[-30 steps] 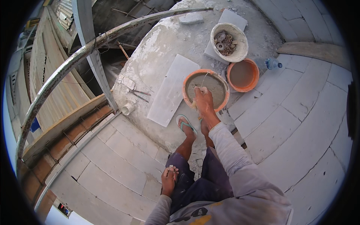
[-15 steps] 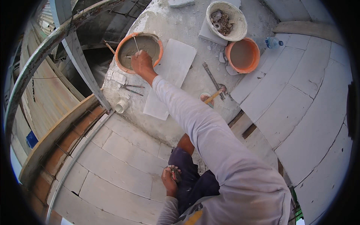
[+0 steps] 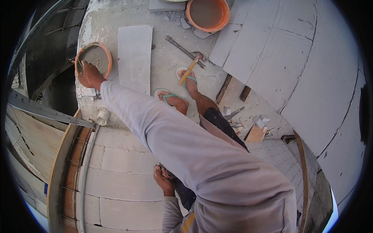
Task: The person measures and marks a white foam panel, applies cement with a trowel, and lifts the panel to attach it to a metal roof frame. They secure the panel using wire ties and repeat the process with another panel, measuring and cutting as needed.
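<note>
My right hand [image 3: 91, 75] reaches far left over an orange bucket [image 3: 110, 64] of wet grey mortar [image 3: 97, 58]. Its fingers are closed on a thin, pale-stemmed tool [image 3: 80, 64] whose lower end I cannot make out. Close to my body, my left hand [image 3: 164, 181] is curled around a small dark and reddish object [image 3: 168, 173], partly hidden by my right sleeve. Right of the mortar bucket, a flat white block [image 3: 135, 58] lies on the rough concrete.
A hammer [image 3: 189, 70] with a yellow handle lies by my sandalled feet, beside a dark metal bar [image 3: 180, 47]. Another orange bucket [image 3: 225, 17] with murky liquid stands far off. A white pipe end [image 3: 103, 116] sticks up near the left wall, and block walls [image 3: 128, 190] flank me.
My view has swung, so the buckets and hammer sit further left and higher, and my feet show. My right hand stays at the mortar bucket, now near its left side. My left hand remains low.
</note>
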Demonstrator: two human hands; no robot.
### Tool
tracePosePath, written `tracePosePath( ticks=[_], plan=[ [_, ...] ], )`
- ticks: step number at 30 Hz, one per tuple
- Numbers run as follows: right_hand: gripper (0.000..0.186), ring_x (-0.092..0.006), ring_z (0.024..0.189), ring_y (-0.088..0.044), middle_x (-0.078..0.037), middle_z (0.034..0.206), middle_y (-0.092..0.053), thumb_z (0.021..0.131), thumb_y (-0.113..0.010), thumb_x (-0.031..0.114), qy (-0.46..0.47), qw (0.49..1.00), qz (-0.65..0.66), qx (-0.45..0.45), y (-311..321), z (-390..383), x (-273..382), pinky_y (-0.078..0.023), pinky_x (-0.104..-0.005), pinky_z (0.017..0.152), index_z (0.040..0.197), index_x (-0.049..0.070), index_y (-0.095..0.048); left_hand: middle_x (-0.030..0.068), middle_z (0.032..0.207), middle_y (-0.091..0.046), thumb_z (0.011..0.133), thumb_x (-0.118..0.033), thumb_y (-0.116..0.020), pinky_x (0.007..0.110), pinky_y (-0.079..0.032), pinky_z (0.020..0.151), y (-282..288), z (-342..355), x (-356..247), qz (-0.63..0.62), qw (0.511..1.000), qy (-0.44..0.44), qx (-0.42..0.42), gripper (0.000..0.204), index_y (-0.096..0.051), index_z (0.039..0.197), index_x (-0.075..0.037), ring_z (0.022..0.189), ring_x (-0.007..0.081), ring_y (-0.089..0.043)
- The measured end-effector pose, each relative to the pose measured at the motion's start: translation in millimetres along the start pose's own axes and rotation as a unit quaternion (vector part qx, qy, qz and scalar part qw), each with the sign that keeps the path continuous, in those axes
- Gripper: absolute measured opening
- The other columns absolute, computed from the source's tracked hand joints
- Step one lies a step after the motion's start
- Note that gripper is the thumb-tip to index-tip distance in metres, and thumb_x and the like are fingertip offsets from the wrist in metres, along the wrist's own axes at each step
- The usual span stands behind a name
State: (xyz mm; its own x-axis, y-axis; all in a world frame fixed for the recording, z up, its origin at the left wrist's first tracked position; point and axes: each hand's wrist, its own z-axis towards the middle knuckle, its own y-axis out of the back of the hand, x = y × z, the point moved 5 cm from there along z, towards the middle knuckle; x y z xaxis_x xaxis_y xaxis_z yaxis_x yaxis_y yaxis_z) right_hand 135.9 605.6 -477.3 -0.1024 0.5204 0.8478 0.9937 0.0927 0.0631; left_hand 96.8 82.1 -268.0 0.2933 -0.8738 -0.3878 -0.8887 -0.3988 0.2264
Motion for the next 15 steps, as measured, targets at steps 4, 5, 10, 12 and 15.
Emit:
tracePosePath(
  ticks=[4, 5, 10, 12, 15],
  plan=[
    [0.054, -0.0431, 0.118, -0.062, -0.029, 0.126, -0.062, 0.093, -0.064, 0.016, 0.005, 0.992, 0.039, -0.123, 78, -84, -64, -0.051, -0.0470, 0.100, 0.141, -0.001, -0.047, 0.0100, 0.096, -0.065, 0.106, -0.035, -0.047, 0.039, -0.059, 0.072, -65, 2, -66, -0.020, 0.996, 0.058, 0.068, 0.032, -0.057, 0.116, -0.007, 0.081, 0.0215, -0.067],
    [0.051, -0.0404, 0.115, -0.064, -0.028, 0.125, -0.062, 0.092, -0.066, 0.014, -0.015, 0.981, 0.018, -0.192, 108, -104, -100, -0.052, -0.0452, 0.098, 0.138, 0.000, -0.049, 0.0099, 0.095, -0.065, 0.106, -0.034, -0.047, 0.040, -0.059, 0.071, -71, 10, -77, -0.014, 0.996, 0.050, 0.073, 0.031, -0.057, 0.116, -0.006, 0.081, 0.0223, -0.066],
    [0.061, -0.0457, 0.119, -0.057, -0.032, 0.128, -0.055, 0.090, -0.064, 0.022, -0.336, 0.876, -0.109, -0.330, 227, -210, -284, -0.047, -0.0516, 0.103, 0.140, -0.006, -0.044, 0.0115, 0.092, -0.064, 0.107, -0.036, -0.049, 0.039, -0.059, 0.073, -131, 37, -148, -0.051, 0.992, -0.037, 0.108, 0.034, -0.054, 0.118, -0.004, 0.080, 0.0235, -0.066],
    [0.071, -0.0462, 0.121, -0.058, -0.034, 0.133, -0.054, 0.088, -0.069, 0.028, -0.371, 0.842, -0.168, -0.353, 252, -220, -331, -0.046, -0.0503, 0.106, 0.143, -0.007, -0.040, 0.0119, 0.091, -0.063, 0.108, -0.038, -0.050, 0.037, -0.058, 0.075, -170, 77, -166, -0.062, 0.983, -0.099, 0.145, 0.042, -0.052, 0.129, -0.002, 0.081, 0.0222, -0.065],
    [0.079, -0.0459, 0.117, -0.063, -0.035, 0.133, -0.056, 0.088, -0.072, 0.033, -0.427, 0.817, -0.136, -0.362, 258, -215, -379, -0.050, -0.0466, 0.104, 0.145, -0.006, -0.035, 0.0123, 0.095, -0.065, 0.108, -0.038, -0.050, 0.035, -0.059, 0.073, -265, 157, -183, -0.042, 0.964, -0.122, 0.234, 0.051, -0.047, 0.144, -0.001, 0.079, 0.0207, -0.067]
  ],
)
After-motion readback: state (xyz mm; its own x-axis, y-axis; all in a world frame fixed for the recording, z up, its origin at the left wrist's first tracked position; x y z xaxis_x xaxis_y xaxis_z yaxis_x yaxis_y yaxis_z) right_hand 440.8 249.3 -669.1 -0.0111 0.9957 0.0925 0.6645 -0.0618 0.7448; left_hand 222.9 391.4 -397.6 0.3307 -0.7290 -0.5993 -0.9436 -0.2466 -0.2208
